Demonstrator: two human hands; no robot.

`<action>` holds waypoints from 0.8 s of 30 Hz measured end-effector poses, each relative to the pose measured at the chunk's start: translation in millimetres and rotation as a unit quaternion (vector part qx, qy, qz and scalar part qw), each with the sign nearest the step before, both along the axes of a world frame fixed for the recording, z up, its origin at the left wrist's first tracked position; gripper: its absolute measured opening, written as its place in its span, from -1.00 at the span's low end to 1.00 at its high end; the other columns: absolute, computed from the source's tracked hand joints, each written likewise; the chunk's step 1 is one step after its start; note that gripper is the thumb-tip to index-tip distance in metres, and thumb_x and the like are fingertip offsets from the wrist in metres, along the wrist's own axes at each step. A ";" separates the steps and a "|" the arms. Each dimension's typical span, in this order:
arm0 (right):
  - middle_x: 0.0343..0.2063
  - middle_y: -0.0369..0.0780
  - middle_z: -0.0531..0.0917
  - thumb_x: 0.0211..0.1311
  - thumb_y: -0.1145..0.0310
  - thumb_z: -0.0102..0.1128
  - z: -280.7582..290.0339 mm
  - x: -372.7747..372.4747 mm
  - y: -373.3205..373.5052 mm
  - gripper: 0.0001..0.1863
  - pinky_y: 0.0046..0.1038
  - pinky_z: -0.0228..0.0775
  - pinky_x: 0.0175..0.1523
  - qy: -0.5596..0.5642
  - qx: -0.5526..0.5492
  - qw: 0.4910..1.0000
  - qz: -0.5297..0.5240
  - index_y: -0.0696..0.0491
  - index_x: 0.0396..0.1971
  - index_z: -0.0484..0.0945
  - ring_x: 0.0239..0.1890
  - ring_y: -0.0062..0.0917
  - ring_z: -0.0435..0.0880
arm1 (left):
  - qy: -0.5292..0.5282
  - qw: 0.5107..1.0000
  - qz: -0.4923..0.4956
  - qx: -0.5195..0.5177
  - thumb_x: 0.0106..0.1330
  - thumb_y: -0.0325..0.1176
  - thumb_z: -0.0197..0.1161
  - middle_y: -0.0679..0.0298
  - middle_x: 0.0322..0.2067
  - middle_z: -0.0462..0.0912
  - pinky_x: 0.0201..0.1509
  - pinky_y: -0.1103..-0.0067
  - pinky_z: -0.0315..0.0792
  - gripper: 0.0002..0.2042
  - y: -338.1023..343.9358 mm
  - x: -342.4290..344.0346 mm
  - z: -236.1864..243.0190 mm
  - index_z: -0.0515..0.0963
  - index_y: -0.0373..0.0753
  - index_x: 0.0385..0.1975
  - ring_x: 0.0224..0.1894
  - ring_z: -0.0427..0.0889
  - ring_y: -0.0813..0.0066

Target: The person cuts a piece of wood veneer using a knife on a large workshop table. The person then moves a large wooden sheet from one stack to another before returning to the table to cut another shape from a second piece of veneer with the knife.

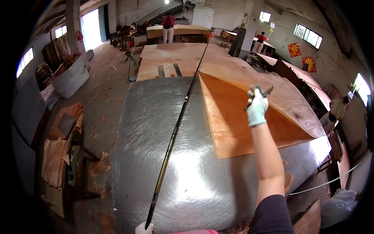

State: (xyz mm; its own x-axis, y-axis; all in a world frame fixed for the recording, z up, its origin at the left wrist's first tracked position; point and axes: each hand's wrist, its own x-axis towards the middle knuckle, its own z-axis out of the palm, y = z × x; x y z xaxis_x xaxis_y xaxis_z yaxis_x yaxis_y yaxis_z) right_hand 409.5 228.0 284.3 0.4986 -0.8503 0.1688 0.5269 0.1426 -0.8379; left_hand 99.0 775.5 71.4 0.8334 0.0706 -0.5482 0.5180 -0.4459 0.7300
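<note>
My left hand [144,229], in a white glove, closes round the near end of a long, thin black pole [171,142]. The pole slants away over the shiny metal tabletop [156,117], its red tip [211,35] at the far end. In a pale glove, my right hand [257,106] is raised in front of the wood veneer, closed on a small dark tool [268,92] with a flat, blade-like end. Its exact kind is unclear. Behind that hand lies a thin orange-brown veneer sheet [224,117], its near corner at the middle of the tabletop. Whether the hand touches the sheet I cannot tell.
More pale veneer [167,58] covers the table's far part, with two dark strips [161,71] on it. A low bench with veneer scraps [56,160] and a large pale sack [71,78] stand left. Scraps litter the floor. Other people [168,27] work farther off and at right.
</note>
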 end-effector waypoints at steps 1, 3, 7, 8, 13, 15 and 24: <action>-0.21 -0.20 0.70 0.41 0.38 0.04 -14.0 -15.7 6.0 -0.77 -0.69 0.17 -0.61 -0.003 -0.024 0.999 0.021 0.08 0.00 0.48 -0.54 -0.72 0.53 | -0.008 1.000 -0.011 0.008 0.32 -0.15 0.27 0.28 -0.64 0.47 -0.45 0.42 0.32 -0.70 0.6 2.0 2.5 0.55 -0.29 -0.48 -0.56 0.40 0.49; -0.24 -0.24 0.67 0.43 0.34 0.05 -38.6 -52.8 43.6 -0.75 -0.75 0.13 -0.62 0.017 -0.025 0.997 0.066 0.09 0.02 0.49 -0.56 -0.79 0.43 | -0.014 1.000 -0.007 0.014 0.32 -0.13 0.26 0.23 -0.64 0.49 -0.43 0.40 0.34 -0.69 6.1 3.6 5.7 0.55 -0.28 -0.47 -0.56 0.41 0.42; -0.24 -0.25 0.64 0.46 0.34 0.01 -135.6 -124.9 64.7 -0.76 -0.77 0.13 -0.63 0.135 -0.029 0.984 0.111 0.09 0.00 0.53 -0.61 -0.81 0.39 | -0.031 0.999 -0.040 0.017 0.32 -0.12 0.24 0.18 -0.62 0.51 -0.41 0.37 0.35 -0.69 14.0 12.0 9.5 0.57 -0.28 -0.45 -0.55 0.43 0.35; -0.31 -0.26 0.65 0.46 0.32 0.03 -165.8 -143.5 62.7 -0.75 -0.72 0.15 -0.64 0.174 -0.002 0.980 0.098 0.08 0.00 0.53 -0.66 -0.80 0.38 | -0.050 0.996 -0.062 0.035 0.33 -0.13 0.24 0.15 -0.59 0.54 -0.38 0.36 0.37 -0.70 16.0 14.2 2.5 0.58 -0.28 -0.42 -0.53 0.48 0.32; -0.24 -0.16 0.72 0.42 0.40 0.04 -266.0 -251.1 76.1 -0.75 -0.64 0.29 -0.62 0.351 0.051 0.926 0.130 0.14 0.01 0.52 -0.63 -0.68 0.52 | -0.130 0.969 -0.172 0.120 0.34 -0.09 0.19 0.03 -0.45 0.65 -0.23 0.30 0.45 -0.68 55.8 21.3 -56.0 0.61 -0.28 -0.33 -0.37 0.63 0.13; -0.22 -0.11 0.72 0.42 0.40 0.03 -277.3 -299.6 88.8 -0.74 -0.60 0.30 -0.65 0.394 0.061 0.908 0.131 0.12 0.03 0.52 -0.67 -0.64 0.54 | -0.126 0.967 -0.196 0.098 0.34 -0.09 0.19 0.03 -0.46 0.64 -0.24 0.29 0.45 -0.67 59.9 30.9 -57.4 0.61 -0.28 -0.34 -0.38 0.62 0.11; -0.15 -0.24 0.73 0.40 0.34 0.09 -292.8 -479.3 244.1 -0.68 -0.69 0.36 -0.51 0.489 0.097 0.850 0.169 0.12 0.06 0.55 -0.53 -0.74 0.58 | -0.162 0.925 -0.342 0.025 0.37 -0.10 0.15 0.14 -0.59 0.55 -0.37 0.27 0.36 -0.66 86.5 74.4 -56.4 0.57 -0.25 -0.49 -0.51 0.50 0.22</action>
State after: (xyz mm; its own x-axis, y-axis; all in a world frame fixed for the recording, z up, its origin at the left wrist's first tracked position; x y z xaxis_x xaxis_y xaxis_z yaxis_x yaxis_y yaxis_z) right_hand -69.8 472.1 -8.5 0.5421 -0.5946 -0.5938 -0.5061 0.3330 -0.7956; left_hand 173.4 862.0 15.0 0.8121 -0.5164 -0.2717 -0.1408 -0.6254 0.7675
